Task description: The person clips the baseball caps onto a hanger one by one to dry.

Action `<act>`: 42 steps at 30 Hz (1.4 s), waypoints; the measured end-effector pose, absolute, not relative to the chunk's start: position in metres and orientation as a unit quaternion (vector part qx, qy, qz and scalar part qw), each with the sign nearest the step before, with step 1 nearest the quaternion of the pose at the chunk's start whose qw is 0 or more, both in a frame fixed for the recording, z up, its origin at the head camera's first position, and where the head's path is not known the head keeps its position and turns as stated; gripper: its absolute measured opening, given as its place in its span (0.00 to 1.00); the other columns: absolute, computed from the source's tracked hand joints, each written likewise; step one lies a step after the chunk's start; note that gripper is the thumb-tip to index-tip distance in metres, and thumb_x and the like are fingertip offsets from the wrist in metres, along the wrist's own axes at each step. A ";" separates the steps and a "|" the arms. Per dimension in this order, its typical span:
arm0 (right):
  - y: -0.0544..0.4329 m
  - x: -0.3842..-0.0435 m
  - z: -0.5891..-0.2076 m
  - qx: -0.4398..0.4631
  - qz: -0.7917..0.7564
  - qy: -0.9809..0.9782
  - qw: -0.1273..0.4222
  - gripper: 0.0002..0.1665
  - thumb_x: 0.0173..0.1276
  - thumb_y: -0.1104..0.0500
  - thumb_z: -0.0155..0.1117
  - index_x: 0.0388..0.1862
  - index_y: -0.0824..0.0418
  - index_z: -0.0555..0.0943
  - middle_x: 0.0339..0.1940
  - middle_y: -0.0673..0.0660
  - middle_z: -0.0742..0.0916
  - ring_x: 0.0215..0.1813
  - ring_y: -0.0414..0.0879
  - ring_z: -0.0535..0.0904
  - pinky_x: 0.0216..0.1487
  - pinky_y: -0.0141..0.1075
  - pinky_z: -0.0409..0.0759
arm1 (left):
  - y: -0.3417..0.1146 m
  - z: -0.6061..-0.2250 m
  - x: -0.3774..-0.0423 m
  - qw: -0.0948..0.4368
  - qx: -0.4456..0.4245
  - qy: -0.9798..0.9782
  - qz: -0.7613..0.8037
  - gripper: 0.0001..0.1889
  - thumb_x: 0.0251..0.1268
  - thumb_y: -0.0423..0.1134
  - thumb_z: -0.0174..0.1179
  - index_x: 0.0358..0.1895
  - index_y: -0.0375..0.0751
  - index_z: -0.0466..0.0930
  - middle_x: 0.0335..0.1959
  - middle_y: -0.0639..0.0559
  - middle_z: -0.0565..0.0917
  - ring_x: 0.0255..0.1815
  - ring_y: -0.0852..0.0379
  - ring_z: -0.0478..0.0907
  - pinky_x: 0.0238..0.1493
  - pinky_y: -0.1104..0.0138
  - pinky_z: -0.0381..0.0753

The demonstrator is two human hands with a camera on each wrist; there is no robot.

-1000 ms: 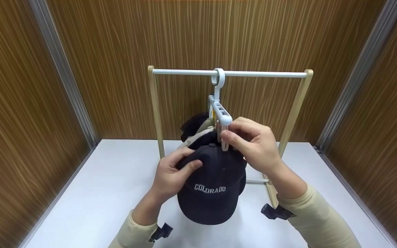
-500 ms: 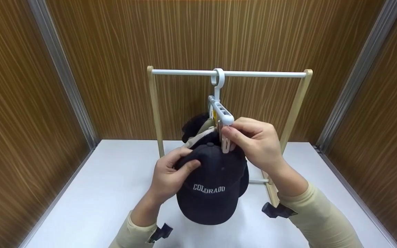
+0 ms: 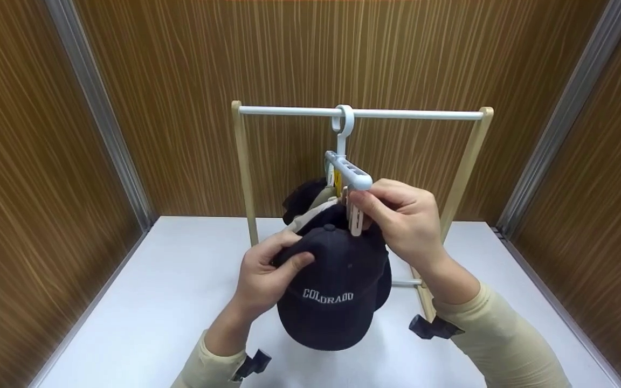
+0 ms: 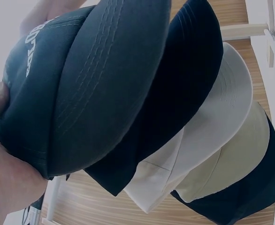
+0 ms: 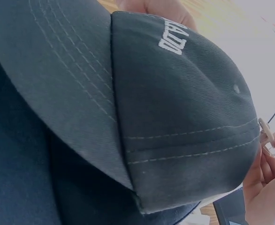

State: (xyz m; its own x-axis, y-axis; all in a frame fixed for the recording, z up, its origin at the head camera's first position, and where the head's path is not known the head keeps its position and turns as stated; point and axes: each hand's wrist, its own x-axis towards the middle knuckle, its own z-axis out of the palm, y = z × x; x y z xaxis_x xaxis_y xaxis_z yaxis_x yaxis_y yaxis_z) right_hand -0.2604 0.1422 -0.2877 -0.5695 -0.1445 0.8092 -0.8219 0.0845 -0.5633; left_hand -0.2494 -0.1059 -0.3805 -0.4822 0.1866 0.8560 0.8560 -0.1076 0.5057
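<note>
A black baseball cap [image 3: 325, 323] lettered COLORADO hangs front-most, brim down. My left hand [image 3: 263, 276] grips its left side, thumb on the outside of the crown. At the crown's top, a pale pink clip [image 3: 357, 222] hangs from the near end of the light blue hanger [image 3: 349, 171]. My right hand [image 3: 410, 223] pinches that clip's upper part between thumb and fingers. The right wrist view shows the clip's tip right at the crown's edge. Behind lie a dark navy cap [image 4: 187, 70], a white cap [image 4: 222, 105] and a beige cap [image 4: 233, 161].
One more dark cap [image 3: 305, 199] hangs at the back. The hanger hooks over the white rail [image 3: 413, 114] of a rack with wooden posts [image 3: 245, 172]. Below is a white tabletop [image 3: 192, 269], with wood-grain walls [image 3: 181, 81] around it.
The hanger's near end has swung slightly right, and my right hand has moved with it, slightly right and up. My left hand keeps its grip on the cap, nearly still.
</note>
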 end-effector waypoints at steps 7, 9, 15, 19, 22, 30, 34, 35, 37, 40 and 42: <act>0.141 -0.259 -0.289 0.347 0.579 -0.671 0.308 0.03 0.74 0.69 0.77 0.39 0.65 0.95 0.27 0.57 0.88 0.27 0.45 0.81 0.29 0.31 0.80 | -0.106 -0.380 -0.251 0.298 -0.455 -0.590 -0.597 0.09 0.69 0.22 0.74 0.48 0.35 0.88 0.39 0.44 0.86 0.39 0.48 0.80 0.45 0.64 0.84; 0.140 -0.259 -0.289 0.342 0.579 -0.672 0.311 0.03 0.73 0.70 0.77 0.39 0.65 0.95 0.27 0.57 0.88 0.26 0.44 0.81 0.29 0.30 0.79 | -0.105 -0.381 -0.252 0.305 -0.464 -0.583 -0.593 0.09 0.68 0.22 0.74 0.47 0.35 0.88 0.39 0.44 0.87 0.39 0.48 0.80 0.45 0.63 0.83; 0.139 -0.258 -0.290 0.336 0.575 -0.675 0.317 0.05 0.74 0.70 0.77 0.37 0.64 0.95 0.26 0.56 0.88 0.26 0.44 0.81 0.28 0.30 0.79 | -0.102 -0.378 -0.253 0.332 -0.495 -0.560 -0.576 0.09 0.67 0.21 0.74 0.46 0.34 0.90 0.38 0.44 0.88 0.39 0.47 0.80 0.48 0.58 0.81; 0.139 -0.257 -0.289 0.326 0.570 -0.681 0.324 0.05 0.73 0.69 0.78 0.36 0.62 0.95 0.26 0.54 0.87 0.27 0.43 0.80 0.28 0.30 0.78 | -0.101 -0.376 -0.253 0.362 -0.504 -0.555 -0.553 0.08 0.67 0.24 0.75 0.45 0.35 0.90 0.37 0.45 0.87 0.39 0.48 0.80 0.50 0.58 0.79; 0.139 -0.256 -0.289 0.321 0.564 -0.687 0.329 0.06 0.73 0.69 0.78 0.36 0.62 0.95 0.26 0.53 0.87 0.28 0.43 0.80 0.29 0.29 0.77 | -0.100 -0.374 -0.253 0.385 -0.509 -0.557 -0.531 0.06 0.69 0.28 0.76 0.45 0.36 0.90 0.37 0.46 0.87 0.40 0.48 0.80 0.51 0.57 0.78; 0.138 -0.253 -0.290 0.324 0.547 -0.695 0.336 0.04 0.74 0.67 0.78 0.38 0.62 0.96 0.26 0.53 0.87 0.27 0.43 0.80 0.28 0.29 0.77 | -0.098 -0.370 -0.254 0.413 -0.522 -0.552 -0.503 0.05 0.71 0.29 0.75 0.45 0.36 0.90 0.36 0.48 0.87 0.40 0.48 0.80 0.51 0.55 0.76; 0.138 -0.253 -0.290 0.329 0.548 -0.693 0.334 0.05 0.75 0.68 0.77 0.38 0.61 0.96 0.25 0.54 0.87 0.25 0.44 0.80 0.27 0.29 0.78 | -0.098 -0.368 -0.254 0.417 -0.529 -0.546 -0.498 0.04 0.73 0.31 0.74 0.45 0.36 0.90 0.36 0.47 0.87 0.41 0.48 0.80 0.51 0.55 0.76; 0.138 -0.253 -0.289 0.329 0.548 -0.693 0.333 0.05 0.74 0.69 0.77 0.38 0.61 0.96 0.25 0.54 0.87 0.25 0.44 0.80 0.27 0.29 0.78 | -0.098 -0.367 -0.254 0.418 -0.530 -0.545 -0.497 0.04 0.74 0.32 0.73 0.45 0.36 0.90 0.36 0.48 0.87 0.41 0.48 0.80 0.51 0.55 0.76; 0.139 -0.252 -0.289 0.328 0.547 -0.694 0.333 0.05 0.74 0.69 0.77 0.38 0.62 0.96 0.25 0.54 0.87 0.25 0.44 0.81 0.26 0.29 0.78 | -0.097 -0.366 -0.255 0.419 -0.533 -0.543 -0.495 0.04 0.74 0.32 0.73 0.45 0.36 0.90 0.36 0.47 0.87 0.41 0.47 0.80 0.51 0.55 0.76; 0.139 -0.252 -0.289 0.326 0.542 -0.698 0.334 0.04 0.74 0.68 0.78 0.38 0.62 0.96 0.25 0.53 0.87 0.25 0.44 0.81 0.27 0.29 0.78 | -0.096 -0.365 -0.257 0.424 -0.535 -0.543 -0.490 0.04 0.74 0.32 0.73 0.45 0.36 0.90 0.36 0.47 0.88 0.41 0.47 0.80 0.51 0.55 0.76; 0.139 -0.252 -0.289 0.325 0.540 -0.702 0.333 0.04 0.75 0.67 0.78 0.38 0.62 0.96 0.25 0.53 0.87 0.25 0.44 0.80 0.27 0.29 0.78 | -0.096 -0.364 -0.259 0.428 -0.534 -0.543 -0.487 0.04 0.74 0.31 0.73 0.45 0.35 0.91 0.36 0.47 0.88 0.41 0.47 0.81 0.51 0.55 0.76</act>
